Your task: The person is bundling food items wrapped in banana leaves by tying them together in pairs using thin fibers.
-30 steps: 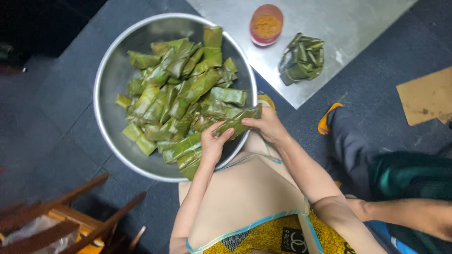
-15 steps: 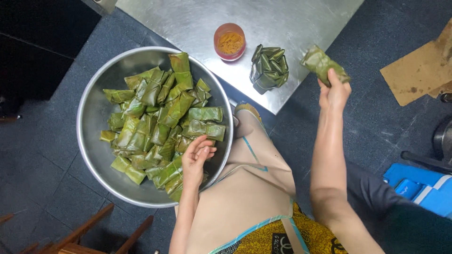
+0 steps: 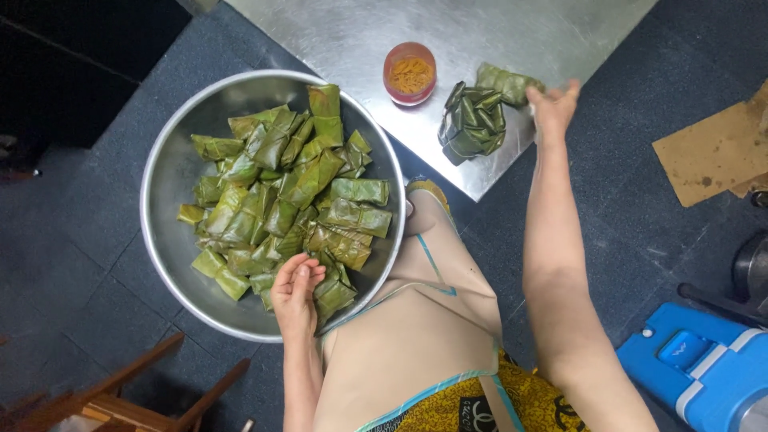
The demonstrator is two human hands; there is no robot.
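A large steel bowl (image 3: 172, 172) on the floor holds several green leaf-wrapped parcels (image 3: 292, 192). My left hand (image 3: 294, 292) rests on the parcels at the bowl's near edge, fingers curled over one. My right hand (image 3: 554, 108) reaches far out over a steel sheet (image 3: 360, 24) and grips a leaf-wrapped parcel (image 3: 506, 82) at its near end. That parcel lies against a small pile of leaf parcels (image 3: 470, 122) on the sheet. A small red-rimmed cup of orange powder (image 3: 410, 74) stands left of the pile.
A blue plastic box (image 3: 704, 368) sits at the lower right. Brown cardboard (image 3: 716, 152) lies at the right on the dark tiled floor. Wooden chair parts (image 3: 128, 396) show at the lower left. My knee (image 3: 432, 240) presses beside the bowl.
My right hand lifted one parcel out of the bowl, carried it right and over to the steel sheet, and now sets it by the pile. My left hand stayed at the bowl.
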